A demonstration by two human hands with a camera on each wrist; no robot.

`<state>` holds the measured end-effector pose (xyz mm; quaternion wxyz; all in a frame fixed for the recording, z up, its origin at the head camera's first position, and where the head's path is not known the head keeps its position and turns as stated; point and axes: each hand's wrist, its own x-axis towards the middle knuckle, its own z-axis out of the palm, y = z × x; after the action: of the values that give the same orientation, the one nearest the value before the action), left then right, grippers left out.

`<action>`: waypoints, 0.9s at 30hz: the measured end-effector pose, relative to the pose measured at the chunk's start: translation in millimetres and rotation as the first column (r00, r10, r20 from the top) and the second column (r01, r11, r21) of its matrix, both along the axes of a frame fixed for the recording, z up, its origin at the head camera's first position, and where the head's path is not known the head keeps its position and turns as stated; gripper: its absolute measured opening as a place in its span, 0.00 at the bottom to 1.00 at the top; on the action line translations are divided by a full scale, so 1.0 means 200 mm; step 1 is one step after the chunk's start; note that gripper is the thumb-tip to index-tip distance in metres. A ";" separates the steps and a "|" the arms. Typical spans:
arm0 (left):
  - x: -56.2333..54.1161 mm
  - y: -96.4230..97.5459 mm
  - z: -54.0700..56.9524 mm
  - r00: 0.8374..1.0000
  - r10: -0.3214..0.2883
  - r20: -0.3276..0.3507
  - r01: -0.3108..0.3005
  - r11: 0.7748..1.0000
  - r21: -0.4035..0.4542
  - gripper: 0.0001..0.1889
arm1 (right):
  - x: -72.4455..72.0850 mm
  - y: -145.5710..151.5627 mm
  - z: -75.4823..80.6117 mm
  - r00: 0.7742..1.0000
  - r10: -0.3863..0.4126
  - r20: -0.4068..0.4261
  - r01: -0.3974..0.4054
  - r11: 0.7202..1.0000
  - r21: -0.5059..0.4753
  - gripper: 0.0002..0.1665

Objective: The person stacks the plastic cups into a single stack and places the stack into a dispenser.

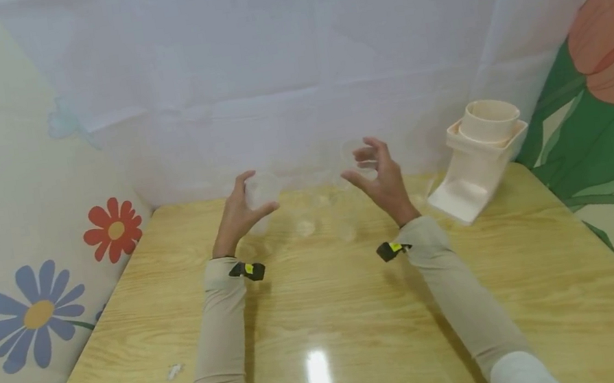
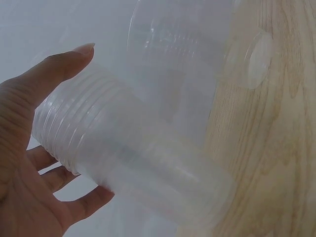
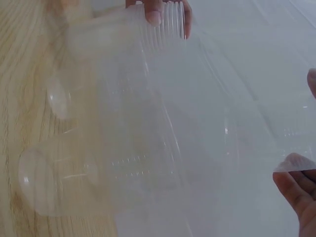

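Around a stack of nested clear plastic cups [image 2: 148,148] curl the thumb and fingers of my left hand [image 1: 235,218]; the ridged rims lie by the thumb in the left wrist view. My right hand [image 1: 385,184] holds a single clear plastic cup [image 3: 291,128] between thumb and fingers, above the table. In the right wrist view only its fingertips and part of the palm show at the right edge. Several clear cups [image 3: 49,180] stand on the table between and beyond the hands, so transparent that their outlines are faint in the head view.
A cream-coloured stand with a round tube on top [image 1: 470,162] is at the back right of the wooden table [image 1: 325,320]. White cloth [image 1: 240,50] hangs behind the table. A small whitish scrap [image 1: 174,371] lies at the front left. Painted walls rise on both sides.
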<state>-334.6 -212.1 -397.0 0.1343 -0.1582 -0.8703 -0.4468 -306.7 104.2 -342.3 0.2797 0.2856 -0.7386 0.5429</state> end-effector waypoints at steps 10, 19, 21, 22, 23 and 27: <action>-0.01 0.01 0.01 1.000 -0.004 -0.002 0.004 1.000 0.010 0.49 | -0.01 -0.02 0.01 1.000 0.012 -0.009 -0.012 1.000 0.012 0.42; -0.01 0.02 0.00 1.000 -0.017 0.009 0.017 1.000 0.010 0.50 | -0.01 -0.04 0.02 0.999 0.028 -0.015 -0.028 1.000 0.007 0.42; -0.01 0.02 0.00 1.000 -0.018 0.006 0.018 1.000 0.005 0.50 | -0.01 -0.04 0.02 1.000 0.028 -0.013 -0.028 1.000 0.005 0.42; -0.01 0.02 0.00 1.000 -0.018 0.006 0.018 1.000 0.003 0.50 | -0.01 -0.05 0.02 1.000 0.028 -0.007 -0.028 1.000 0.000 0.42; -0.01 0.02 0.00 1.000 -0.018 0.007 0.017 1.000 0.003 0.50 | -0.01 -0.05 0.02 1.000 0.029 -0.005 -0.029 1.000 -0.001 0.42; -0.01 0.02 -0.01 1.000 -0.015 0.008 0.015 1.000 0.004 0.50 | -0.02 -0.06 0.01 0.999 0.036 -0.004 -0.036 0.999 -0.004 0.42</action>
<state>-336.1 -208.8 -398.6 0.1278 -0.1627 -0.8686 -0.4503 -310.0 92.6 -339.5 0.2718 0.2994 -0.7315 0.5489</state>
